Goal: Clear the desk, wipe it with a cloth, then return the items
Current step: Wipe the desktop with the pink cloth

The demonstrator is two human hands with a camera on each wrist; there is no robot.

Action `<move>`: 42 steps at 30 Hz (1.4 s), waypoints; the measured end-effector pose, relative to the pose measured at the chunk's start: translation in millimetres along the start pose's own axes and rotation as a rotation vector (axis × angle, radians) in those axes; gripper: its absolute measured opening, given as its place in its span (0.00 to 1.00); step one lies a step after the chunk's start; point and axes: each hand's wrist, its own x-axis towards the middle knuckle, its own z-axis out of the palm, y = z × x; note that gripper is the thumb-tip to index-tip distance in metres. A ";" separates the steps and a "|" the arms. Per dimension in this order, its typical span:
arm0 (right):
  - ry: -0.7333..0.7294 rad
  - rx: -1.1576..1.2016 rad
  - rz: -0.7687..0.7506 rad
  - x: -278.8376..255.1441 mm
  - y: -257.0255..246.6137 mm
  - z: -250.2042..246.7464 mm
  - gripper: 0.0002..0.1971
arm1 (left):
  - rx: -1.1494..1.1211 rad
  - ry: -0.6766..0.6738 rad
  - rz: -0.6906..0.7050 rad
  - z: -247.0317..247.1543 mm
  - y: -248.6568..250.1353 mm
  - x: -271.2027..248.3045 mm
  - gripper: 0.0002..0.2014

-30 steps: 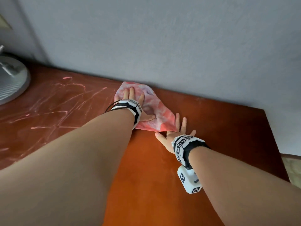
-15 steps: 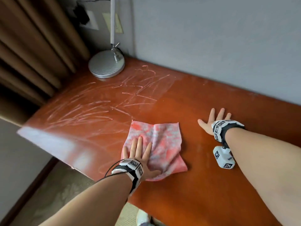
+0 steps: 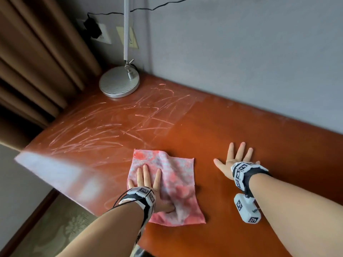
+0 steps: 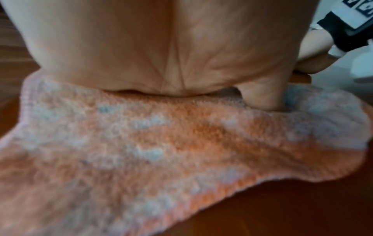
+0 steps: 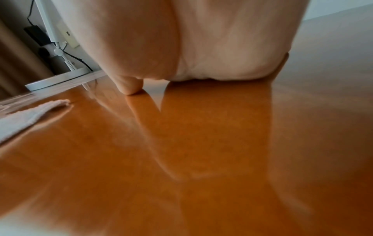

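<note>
Desk (image 3: 213, 127), the reddish-brown top that fills most of the head view, carries nothing but a lamp and the cloth, so the clearing step looks done and the wiping is under way. Pale streaks (image 3: 111, 127) cover its surface from 9 to 11 o'clock, while the part near 3 o'clock shows plain and glossy. A second ago the view sat close on the right end of the desk against the wall; now it takes in the left end, the curtain (image 3: 37, 58) and the silver lamp base (image 3: 119, 82) at 11 o'clock.

Next in size, the pink-and-grey cloth (image 3: 172, 184) has come from the wall edge across to the near edge, at about 6 o'clock in the view. It now lies flatter and more spread out than before.

On it, the left hand (image 3: 148, 180) presses down with straight, spread fingers, the thumb dug into a fold, as the left wrist view confirms. Over at 3 o'clock the right hand (image 3: 235, 160) lies flat with its fingers splayed on bare wood, well apart from the cloth, probably bracing the body.

Judging by the streaks, the left end likely calls for more passes, and the items remain to be returned.
</note>
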 end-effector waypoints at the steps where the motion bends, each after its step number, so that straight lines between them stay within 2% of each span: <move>1: 0.002 0.002 0.000 -0.1 -0.4 0.1 0.45 | 0.009 0.010 0.002 -9.6 3.2 9.9 0.62; 8: -0.064 0.003 0.026 2.8 -1.5 -4.9 0.45 | 0.156 0.103 0.145 -89.8 42.9 64.9 0.62; 15: -0.100 0.038 0.032 2.5 -0.8 -9.5 0.47 | 0.250 0.179 0.316 -172.9 105.9 129.0 0.65; 20: -0.140 0.104 0.020 6.5 1.8 -12.0 0.48 | 0.302 0.290 0.451 -213.7 167.7 153.0 0.61; 27: -0.178 0.178 -0.011 5.7 6.1 -12.0 0.49 | 0.417 0.405 0.629 -232.7 260.5 147.8 0.57; 35: -0.166 0.174 -0.030 10.6 7.2 -5.9 0.50 | 0.630 0.353 0.932 -207.6 360.9 100.5 0.53; 38: -0.171 0.184 -0.025 10.0 7.9 -6.1 0.50 | 0.697 0.312 0.950 -210.3 371.1 92.4 0.53; 42: -0.157 0.202 -0.009 8.8 7.5 -6.1 0.51 | 0.716 0.273 0.956 -216.4 351.9 102.5 0.52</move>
